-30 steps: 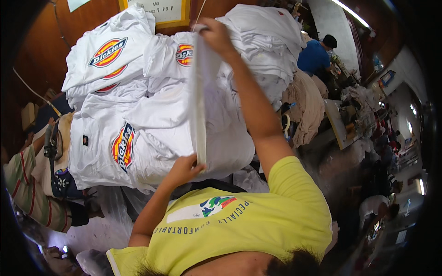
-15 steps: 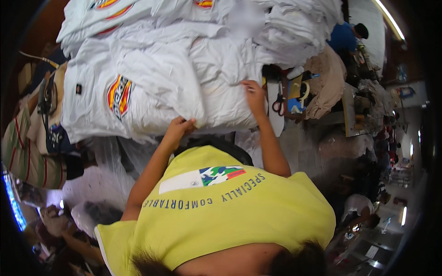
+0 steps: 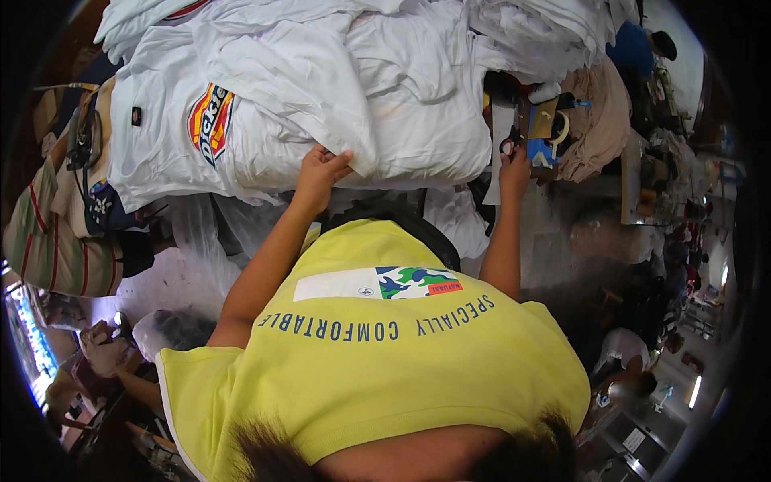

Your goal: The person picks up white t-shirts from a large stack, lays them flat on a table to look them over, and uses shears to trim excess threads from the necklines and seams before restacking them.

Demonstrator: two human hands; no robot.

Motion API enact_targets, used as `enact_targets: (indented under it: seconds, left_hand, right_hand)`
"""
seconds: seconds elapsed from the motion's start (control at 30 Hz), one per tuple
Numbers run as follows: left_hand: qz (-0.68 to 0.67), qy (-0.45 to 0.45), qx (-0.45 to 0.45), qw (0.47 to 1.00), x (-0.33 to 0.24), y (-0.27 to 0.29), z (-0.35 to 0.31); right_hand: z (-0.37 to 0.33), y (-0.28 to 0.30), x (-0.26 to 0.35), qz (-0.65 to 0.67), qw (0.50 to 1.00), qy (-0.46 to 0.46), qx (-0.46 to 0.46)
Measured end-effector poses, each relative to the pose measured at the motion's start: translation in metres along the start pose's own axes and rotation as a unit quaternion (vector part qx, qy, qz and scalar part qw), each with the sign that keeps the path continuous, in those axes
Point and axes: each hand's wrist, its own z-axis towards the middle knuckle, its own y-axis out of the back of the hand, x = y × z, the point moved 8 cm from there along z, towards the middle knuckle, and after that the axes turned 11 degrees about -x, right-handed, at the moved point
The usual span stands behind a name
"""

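A white T-shirt with a red and yellow chest print is spread over a thick stack of white shirts in front of me. My left hand pinches the corner of its folded-over cloth at the near edge of the stack. To the right of the stack, my right hand is closed at the finger loops of dark-handled scissors, which rest at the table's edge. My fingers partly cover the loops.
More white garments are heaped at the back. Right of the scissors lie a tape roll on a blue and tan box and a beige cloth pile. A striped cloth hangs at left. People work at far right.
My right hand has left the white cloth and moved right to the scissors' handles. My left hand stays at the shirt corner. The whole view has shifted a little.
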Motion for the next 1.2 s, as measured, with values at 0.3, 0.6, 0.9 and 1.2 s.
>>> enact_targets:
  seconds: [0.3, 0.6, 0.9, 1.2]
  left_hand:
    - [0.193, -0.115, 0.011, 0.974, 0.007, -0.014, -0.002]
    - [0.037, -0.082, 0.041, 0.995, -0.021, -0.027, 0.0]
    - [-0.021, -0.039, 0.02, 0.999, -0.032, -0.034, 0.005]
    - [0.025, -0.13, 0.073, 0.988, -0.034, -0.052, -0.004]
  right_hand:
    - [0.041, -0.028, -0.016, 0.045, 0.981, -0.113, 0.148]
    - [0.035, -0.049, -0.042, 0.162, 0.917, -0.223, 0.29]
    - [-0.03, 0.045, 0.036, 0.566, 0.75, -0.265, 0.216]
    - [-0.086, 0.064, 0.151, 0.494, 0.823, -0.045, 0.278]
